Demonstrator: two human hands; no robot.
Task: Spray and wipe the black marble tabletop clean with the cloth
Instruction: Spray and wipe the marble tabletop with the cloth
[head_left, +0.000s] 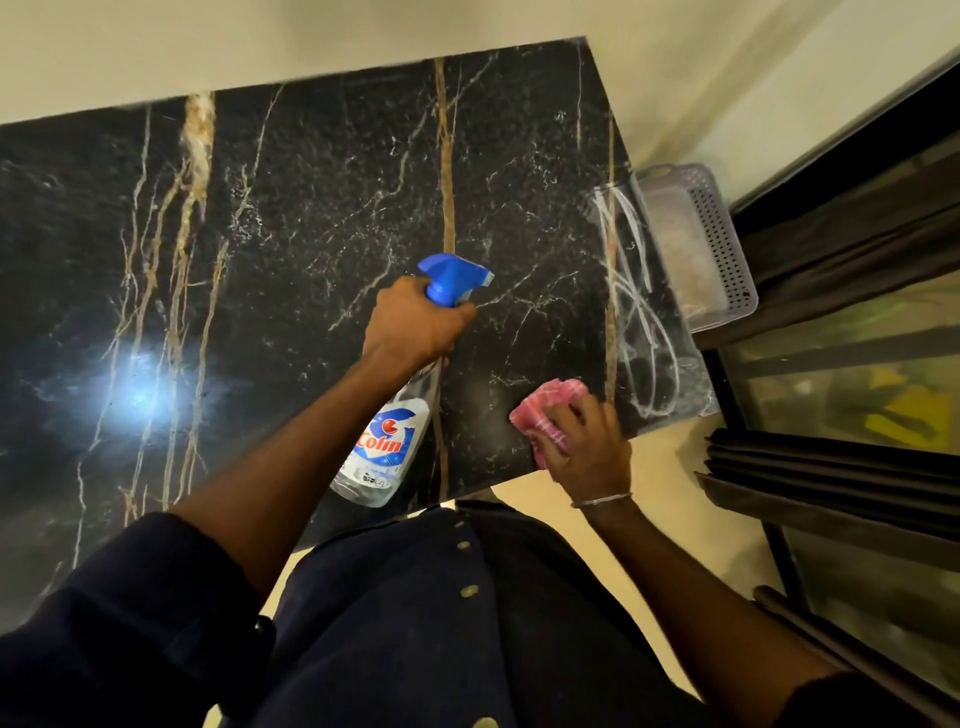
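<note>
Head view looks straight down on the black marble tabletop (322, 208), veined in white and gold, with a bright glare of reflected light well to the left of both hands. Nearer the middle, the left hand (415, 322) is closed tight around the neck of a clear spray bottle (384, 441), fingers wrapped just under the blue trigger head (454, 278). The nozzle points away from the body and toward the right, while the bottle's body slants back under the wrist toward the person, its "Colin" label facing up. Whether the bottle's base touches the stone cannot be told.

Right of that hand and closer to the body, the right hand (587, 447) is clenched on a bunched pink cloth (545, 415), which sticks out past the fingers on the far left side. It lies over the marble close to the table's near edge. A thin metal bangle (602, 501) circles that wrist.

Beyond the right hand, further right, white scribbled marks (634, 312) run along the tabletop's right edge. Past that edge sits a grey perforated plastic basket (711, 249), lower than the table. Dark blue sleeves and a buttoned garment fill the bottom of the view.
</note>
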